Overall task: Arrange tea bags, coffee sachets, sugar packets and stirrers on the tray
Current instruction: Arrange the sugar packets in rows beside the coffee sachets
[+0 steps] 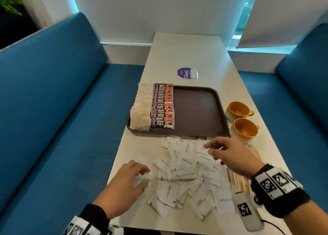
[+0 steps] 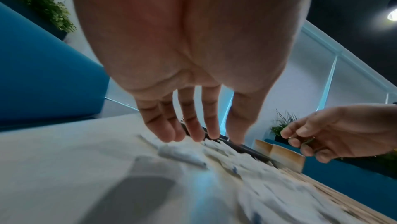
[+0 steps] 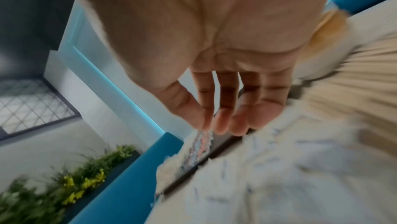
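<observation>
Fingers [image 1: 142, 170] of the left hand [image 1: 124, 183] are curled onto one white paper sugar packet [image 1: 142, 178] at the pile's left edge; a firm pinch cannot be confirmed. Loosely spread and empty, the right hand [image 1: 229, 154] is held over the scattered white sugar packets [image 1: 184, 165], nearest them. Beyond, the brown plastic tray [image 1: 197, 110] is half free on the white bench [image 1: 186, 53].
</observation>
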`<state>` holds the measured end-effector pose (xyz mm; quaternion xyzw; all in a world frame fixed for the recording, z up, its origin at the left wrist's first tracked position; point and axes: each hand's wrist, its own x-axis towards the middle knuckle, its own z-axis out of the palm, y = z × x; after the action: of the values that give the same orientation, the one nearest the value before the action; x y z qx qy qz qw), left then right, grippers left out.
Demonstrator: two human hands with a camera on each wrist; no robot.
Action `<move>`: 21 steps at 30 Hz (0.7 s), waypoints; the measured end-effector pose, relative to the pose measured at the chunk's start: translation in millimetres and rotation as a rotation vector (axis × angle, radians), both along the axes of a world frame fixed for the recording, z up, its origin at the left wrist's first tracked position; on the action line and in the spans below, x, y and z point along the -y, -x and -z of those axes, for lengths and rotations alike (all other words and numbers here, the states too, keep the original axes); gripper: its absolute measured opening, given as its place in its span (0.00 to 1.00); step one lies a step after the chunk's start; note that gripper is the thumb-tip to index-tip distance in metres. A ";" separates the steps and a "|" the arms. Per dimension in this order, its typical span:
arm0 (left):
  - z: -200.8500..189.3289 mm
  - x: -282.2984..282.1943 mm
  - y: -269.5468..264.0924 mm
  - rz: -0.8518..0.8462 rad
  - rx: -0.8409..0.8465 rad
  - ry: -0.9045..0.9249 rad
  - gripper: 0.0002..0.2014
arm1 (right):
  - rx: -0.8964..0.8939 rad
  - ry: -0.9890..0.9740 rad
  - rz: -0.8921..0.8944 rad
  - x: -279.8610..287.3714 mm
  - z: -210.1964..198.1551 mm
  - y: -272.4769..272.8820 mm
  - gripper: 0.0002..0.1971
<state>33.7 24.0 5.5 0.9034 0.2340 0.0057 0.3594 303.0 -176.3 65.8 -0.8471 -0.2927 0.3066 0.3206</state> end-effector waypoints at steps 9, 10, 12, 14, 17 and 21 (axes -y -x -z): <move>24.3 75.3 3.9 -0.108 -0.094 -0.073 0.11 | 0.219 0.189 -0.084 90.0 59.3 60.7 0.10; 26.4 78.2 2.4 -0.144 -0.099 -0.069 0.13 | 0.233 0.172 -0.091 91.0 60.3 63.4 0.13; 29.3 81.6 0.3 -0.179 -0.106 -0.080 0.20 | 0.259 0.167 -0.108 89.0 60.0 68.4 0.19; 31.0 84.0 -1.6 -0.221 -0.108 -0.085 0.27 | 0.288 0.187 -0.100 85.6 61.4 71.4 0.26; 31.7 84.0 -4.7 -0.279 -0.138 -0.044 0.34 | 0.327 0.258 -0.099 77.9 64.3 80.3 0.32; 27.6 80.7 -5.0 -0.295 -0.200 -0.004 0.29 | 0.399 0.369 -0.147 63.7 68.6 102.3 0.34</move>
<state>38.7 -56.7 -22.2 0.8561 0.3985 -0.0309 0.3276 200.7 -240.0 -2.8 -0.9112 -0.3501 0.2042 0.0740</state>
